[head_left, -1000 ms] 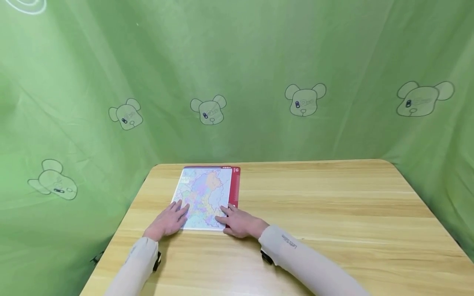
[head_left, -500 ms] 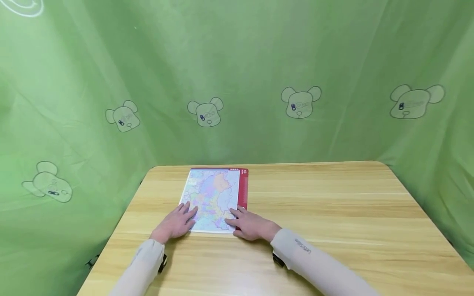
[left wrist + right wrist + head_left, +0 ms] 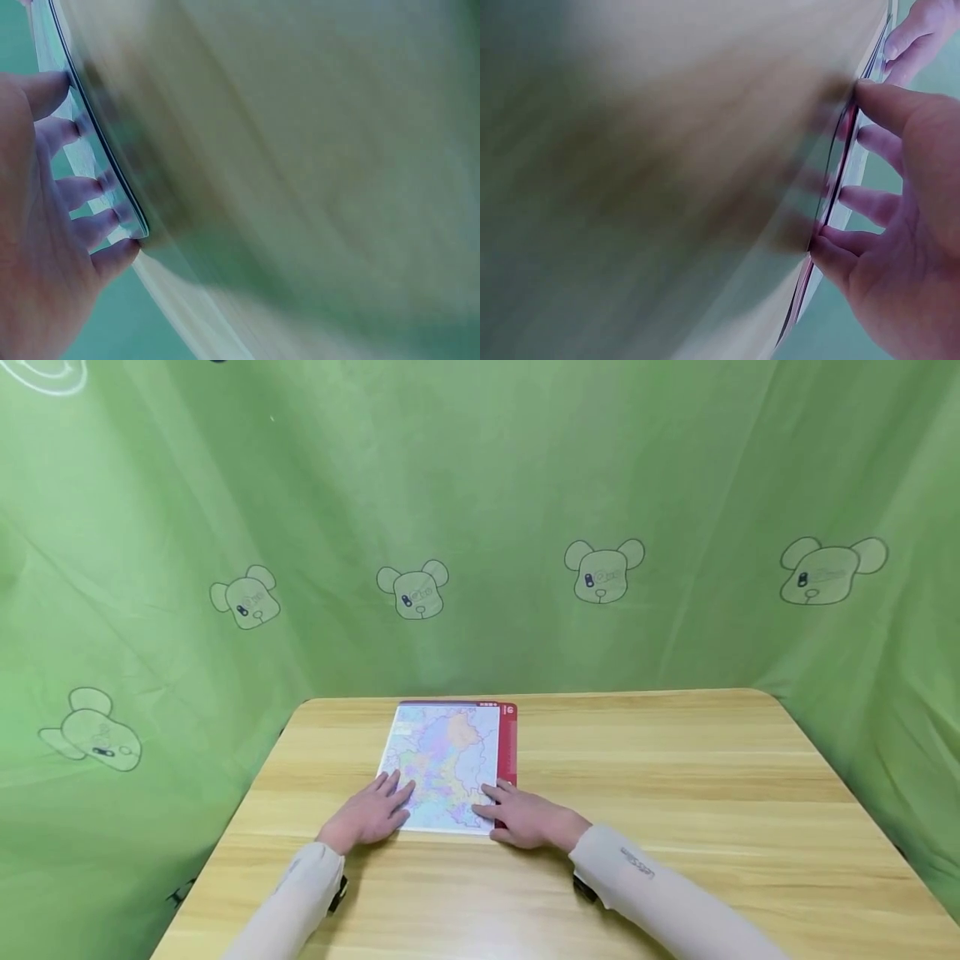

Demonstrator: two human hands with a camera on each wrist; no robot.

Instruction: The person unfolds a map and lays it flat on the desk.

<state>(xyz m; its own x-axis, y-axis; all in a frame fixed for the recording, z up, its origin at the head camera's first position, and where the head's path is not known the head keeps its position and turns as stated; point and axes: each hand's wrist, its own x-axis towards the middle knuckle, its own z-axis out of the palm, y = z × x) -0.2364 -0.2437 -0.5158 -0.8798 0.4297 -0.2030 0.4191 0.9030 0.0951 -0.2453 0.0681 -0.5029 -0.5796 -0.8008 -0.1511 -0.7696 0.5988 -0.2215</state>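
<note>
Near the table's (image 3: 675, 793) far left edge lies a map sheet (image 3: 444, 764) with a red margin; the left hand (image 3: 369, 814) and right hand (image 3: 528, 817) rest flat, fingers spread, on its near corners.

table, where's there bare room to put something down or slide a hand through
The table is bare right of the map sheet, out to its right and far edges, and in front of both sleeves. A narrow strip lies left of the sheet. It is crowded where the left hand and right hand rest on the sheet's near corners.
</note>
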